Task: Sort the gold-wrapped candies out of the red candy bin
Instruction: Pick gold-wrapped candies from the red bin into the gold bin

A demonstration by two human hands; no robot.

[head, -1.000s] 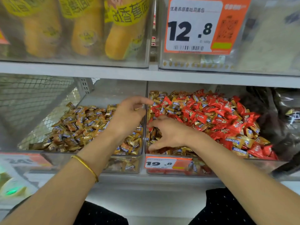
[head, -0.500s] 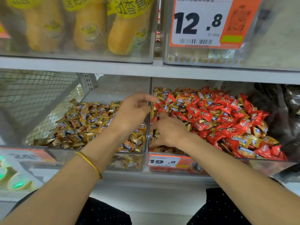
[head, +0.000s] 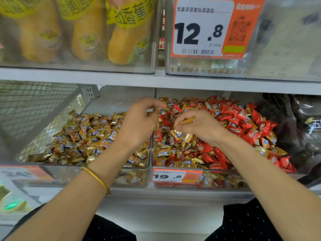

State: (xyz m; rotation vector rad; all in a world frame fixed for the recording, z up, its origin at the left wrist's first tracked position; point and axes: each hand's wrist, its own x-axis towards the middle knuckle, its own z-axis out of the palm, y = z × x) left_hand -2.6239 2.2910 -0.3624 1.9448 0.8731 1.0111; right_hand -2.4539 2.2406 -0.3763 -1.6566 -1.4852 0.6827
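Two clear bins stand side by side on the lower shelf. The right bin [head: 225,186] holds red candies [head: 243,119] mixed with gold-wrapped ones [head: 163,152], mostly at its left and front. The left bin [head: 73,176] holds only gold-wrapped candies [head: 86,136]. My right hand [head: 199,127] hovers over the left part of the red bin, its fingers pinched on gold-wrapped candies [head: 182,134]. My left hand [head: 140,122] is raised over the divider between the bins, fingers curled and apart; whether it holds anything is hidden.
An upper shelf [head: 156,80] hangs just above the bins, with clear boxes of yellow packaged bread [head: 125,32] and a 12.8 price tag [head: 205,28]. A 19.8 tag [head: 173,176] is on the red bin's front. Dark packets [head: 298,127] lie to the right, wire mesh [head: 34,105] to the left.
My right hand has lifted out of the pile and moved right, now with gold candies in its fingers. My left hand stays over the divider, slightly higher.
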